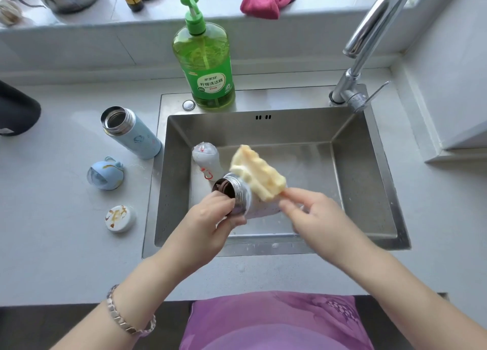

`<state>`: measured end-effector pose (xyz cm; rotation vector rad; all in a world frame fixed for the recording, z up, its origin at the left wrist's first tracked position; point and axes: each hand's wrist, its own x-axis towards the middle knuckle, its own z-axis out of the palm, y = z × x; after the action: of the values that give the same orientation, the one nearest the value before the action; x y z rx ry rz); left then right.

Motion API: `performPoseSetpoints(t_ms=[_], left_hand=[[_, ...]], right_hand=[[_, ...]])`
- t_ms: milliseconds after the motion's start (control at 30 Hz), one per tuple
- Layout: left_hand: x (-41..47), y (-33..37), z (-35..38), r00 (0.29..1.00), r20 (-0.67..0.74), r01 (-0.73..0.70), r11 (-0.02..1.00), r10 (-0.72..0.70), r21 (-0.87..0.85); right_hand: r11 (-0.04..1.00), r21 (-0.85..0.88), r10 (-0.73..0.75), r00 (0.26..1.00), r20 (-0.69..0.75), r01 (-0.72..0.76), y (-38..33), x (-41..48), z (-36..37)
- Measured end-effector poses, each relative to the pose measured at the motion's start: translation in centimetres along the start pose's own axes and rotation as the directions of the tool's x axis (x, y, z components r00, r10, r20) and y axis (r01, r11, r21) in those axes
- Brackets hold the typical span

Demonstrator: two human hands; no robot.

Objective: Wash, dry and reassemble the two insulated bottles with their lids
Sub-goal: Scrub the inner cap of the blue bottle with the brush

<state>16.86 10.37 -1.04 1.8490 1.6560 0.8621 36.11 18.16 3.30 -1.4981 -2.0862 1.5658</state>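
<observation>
1. White bottle, held over the sink near its front-left corner; long axis left to right, open mouth towards the left hand.
2. Left hand: fingers curled round the steel neck.
3. Right hand: fingers pinch a yellow sponge, apparently resting on the bottle's body (blurred).
4. Blue bottle: counter, beside the sink's left edge.

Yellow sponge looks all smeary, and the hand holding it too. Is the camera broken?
Head view: no, the yellow sponge and right hand are motion-blurred; the left hand and its bottle look sharper; daylight glares off the faucet; the wide lens bends the counter edges.
</observation>
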Motion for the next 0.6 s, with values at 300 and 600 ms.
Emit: performPoseSetpoints(t_ms=[300, 600], left_hand=[[0.1, 0.1, 0.0, 1.000, -0.017, 0.011, 0.998, -0.012, -0.058], [-0.1, 0.4, -0.1, 0.999, -0.030, 0.030, 0.994, -0.033, -0.109]], right_hand=[[0.991, 0.124, -0.064, 0.996, 0.068, 0.055, -1.1, -0.4, 0.6], [0.830, 0.440, 0.392, 0.920, -0.022, -0.343, 4.0, 1.7, -0.8]])
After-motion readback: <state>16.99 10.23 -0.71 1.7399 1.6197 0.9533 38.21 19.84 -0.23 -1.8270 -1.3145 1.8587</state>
